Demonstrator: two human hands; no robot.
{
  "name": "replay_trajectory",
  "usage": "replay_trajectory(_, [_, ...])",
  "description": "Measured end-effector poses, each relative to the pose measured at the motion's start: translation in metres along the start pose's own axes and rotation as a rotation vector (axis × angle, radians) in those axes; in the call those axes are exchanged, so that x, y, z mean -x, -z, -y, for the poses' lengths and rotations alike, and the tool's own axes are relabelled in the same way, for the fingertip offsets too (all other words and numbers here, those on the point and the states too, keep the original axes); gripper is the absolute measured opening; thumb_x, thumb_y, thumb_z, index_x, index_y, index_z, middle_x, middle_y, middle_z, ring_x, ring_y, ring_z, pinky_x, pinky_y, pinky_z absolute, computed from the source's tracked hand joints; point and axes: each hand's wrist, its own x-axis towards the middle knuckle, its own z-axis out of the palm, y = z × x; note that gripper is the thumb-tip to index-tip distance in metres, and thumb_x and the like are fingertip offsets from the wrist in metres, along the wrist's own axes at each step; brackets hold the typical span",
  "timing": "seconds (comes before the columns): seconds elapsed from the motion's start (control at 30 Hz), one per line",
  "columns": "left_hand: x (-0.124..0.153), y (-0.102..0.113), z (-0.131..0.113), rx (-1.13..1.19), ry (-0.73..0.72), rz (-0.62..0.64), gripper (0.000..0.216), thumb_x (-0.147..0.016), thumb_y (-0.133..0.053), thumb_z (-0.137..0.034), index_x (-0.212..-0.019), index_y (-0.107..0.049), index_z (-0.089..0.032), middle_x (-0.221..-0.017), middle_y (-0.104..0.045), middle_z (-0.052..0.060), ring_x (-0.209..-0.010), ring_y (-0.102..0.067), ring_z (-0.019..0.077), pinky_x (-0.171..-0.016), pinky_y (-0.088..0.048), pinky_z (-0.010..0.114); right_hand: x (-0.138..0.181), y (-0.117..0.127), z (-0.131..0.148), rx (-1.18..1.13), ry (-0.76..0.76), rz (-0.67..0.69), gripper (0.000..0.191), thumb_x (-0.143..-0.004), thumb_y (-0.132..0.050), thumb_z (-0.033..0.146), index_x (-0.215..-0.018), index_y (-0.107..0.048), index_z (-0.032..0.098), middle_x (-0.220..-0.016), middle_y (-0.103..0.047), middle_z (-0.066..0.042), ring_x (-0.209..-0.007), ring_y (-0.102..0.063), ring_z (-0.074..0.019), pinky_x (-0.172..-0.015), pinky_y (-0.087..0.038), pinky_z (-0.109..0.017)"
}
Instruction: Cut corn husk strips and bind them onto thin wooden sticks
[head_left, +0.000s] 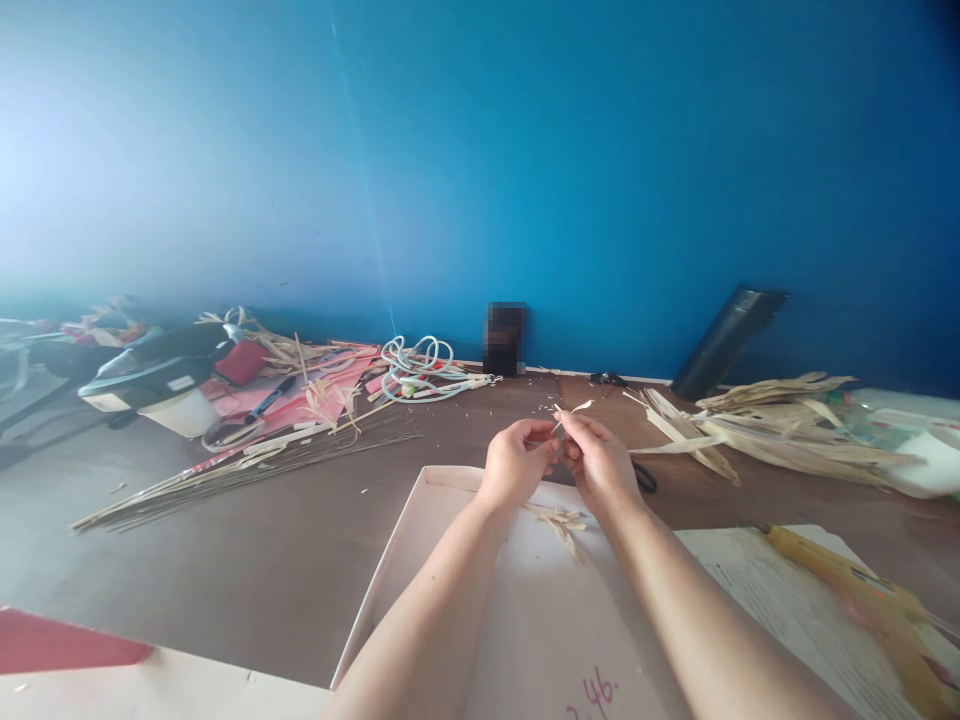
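Note:
My left hand point(520, 462) and my right hand point(601, 462) are close together above the far end of a white shallow box lid point(555, 620). A small pale strip of dried husk point(580, 407) sticks out between my fingertips. My right hand pinches it, and the fingers of my left hand are closed at its lower end. Several short husk pieces point(561, 522) lie in the lid below my wrists. Purple handwriting is on the lid's surface.
Dried husks point(780, 425) lie to the right, near a black cylinder point(724, 345) leaning on the blue wall. A yellow glue gun point(847, 580) rests on printed paper. Left are thin wires point(277, 460), a coiled pale cable point(420, 370) and a black visor-like item point(161, 365).

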Motion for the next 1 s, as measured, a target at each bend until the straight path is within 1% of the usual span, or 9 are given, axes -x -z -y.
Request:
replay_trajectory(0.1, [-0.0032, -0.0011, 0.0042, 0.081, 0.040, -0.012, 0.015, -0.073, -0.062, -0.026, -0.081, -0.063, -0.014, -0.070, -0.064, 0.004, -0.061, -0.059, 0.0113, -0.059, -0.052, 0.024, 0.0000, 0.0001, -0.0006, -0.007, 0.005, -0.014, 0.028, -0.054, -0.078, 0.039, -0.073, -0.070, 0.019, -0.056, -0.048, 0.004, -0.046, -0.035, -0.0070, -0.041, -0.026, -0.024])
replay_trajectory(0.2, [-0.0052, -0.0002, 0.0061, 0.081, 0.058, -0.025, 0.012, -0.073, -0.061, -0.026, -0.076, -0.062, -0.014, -0.064, -0.062, 0.003, -0.058, -0.059, 0.0113, -0.058, -0.053, 0.026, -0.0002, 0.0005, -0.0011, -0.008, 0.028, -0.024, 0.027, -0.056, -0.077, 0.038, -0.073, -0.071, 0.018, -0.055, -0.046, 0.004, -0.047, -0.033, -0.0066, -0.040, -0.022, -0.023])
replay_trajectory(0.37, [-0.0060, 0.0015, 0.0068, 0.033, 0.079, -0.031, 0.008, -0.074, -0.058, -0.022, -0.074, -0.061, -0.014, -0.063, -0.061, 0.002, -0.056, -0.058, 0.0111, -0.057, -0.053, 0.025, 0.0005, 0.0000, -0.0014, -0.005, 0.059, -0.046, 0.026, -0.057, -0.077, 0.037, -0.073, -0.071, 0.019, -0.055, -0.047, 0.003, -0.048, -0.033, -0.0069, -0.041, -0.022, -0.023])
replay_trajectory(0.6, [-0.0046, 0.0026, 0.0078, -0.060, 0.070, -0.037, 0.007, -0.075, -0.056, -0.022, -0.074, -0.060, -0.015, -0.063, -0.061, 0.002, -0.055, -0.059, 0.0116, -0.055, -0.052, 0.025, -0.0013, 0.0008, -0.0056, 0.018, 0.084, -0.060, 0.026, -0.058, -0.076, 0.037, -0.075, -0.072, 0.018, -0.054, -0.047, 0.004, -0.047, -0.033, -0.0068, -0.042, -0.022, -0.023])
replay_trajectory(0.83, [-0.0052, 0.0014, 0.0069, -0.055, 0.091, -0.034, 0.006, -0.073, -0.058, -0.021, -0.073, -0.060, -0.015, -0.063, -0.061, 0.002, -0.056, -0.059, 0.0119, -0.056, -0.052, 0.025, -0.0025, 0.0013, -0.0062, -0.001, 0.069, -0.064, 0.024, -0.058, -0.076, 0.036, -0.073, -0.071, 0.018, -0.054, -0.045, 0.005, -0.047, -0.032, -0.0062, -0.042, -0.022, -0.022])
replay_trajectory(1.0, [-0.0053, 0.0022, 0.0066, -0.050, 0.090, -0.036, 0.009, -0.073, -0.058, -0.024, -0.074, -0.061, -0.015, -0.063, -0.061, 0.002, -0.056, -0.058, 0.0115, -0.055, -0.050, 0.024, -0.0029, 0.0016, -0.0051, -0.005, 0.052, -0.051, 0.025, -0.058, -0.076, 0.036, -0.073, -0.071, 0.018, -0.055, -0.046, 0.004, -0.047, -0.032, -0.0060, -0.040, -0.023, -0.021])
